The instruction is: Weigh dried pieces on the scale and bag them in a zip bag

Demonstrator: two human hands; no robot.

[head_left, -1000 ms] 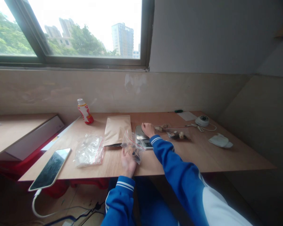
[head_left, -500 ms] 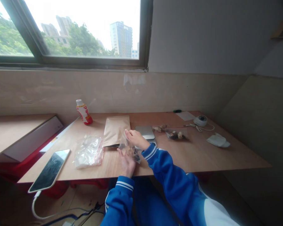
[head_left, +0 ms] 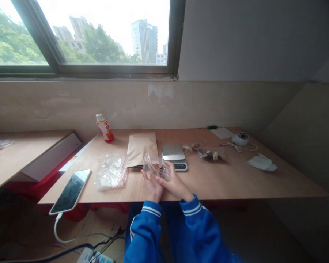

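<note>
Between my hands, over the table's front part, is a clear zip bag (head_left: 156,168) with brownish dried pieces inside; their kind is too blurred to name. My left hand (head_left: 153,188) cups the bag from below and the left. Around its right side close the fingers of my right hand (head_left: 176,183). Just behind the hands lies a brown kraft paper pouch (head_left: 142,148). A kitchen scale (head_left: 174,152) with a steel plate stands beyond my right hand, its display partly showing. Left of my hands rests a pile of empty clear zip bags (head_left: 111,173).
Two filled zip bags, the nearer one (head_left: 212,155) and the farther one (head_left: 191,147), lie right of the scale. A phone (head_left: 71,191) on a cable overhangs the front left edge. A bottle (head_left: 104,128), a white dome camera (head_left: 239,138) and a white cloth-like item (head_left: 261,162) stand farther out.
My right hand has come down from the bag's top edge to its right side. The bag now lies lower and tilted, and more of the scale shows. The view has shifted slightly left.
</note>
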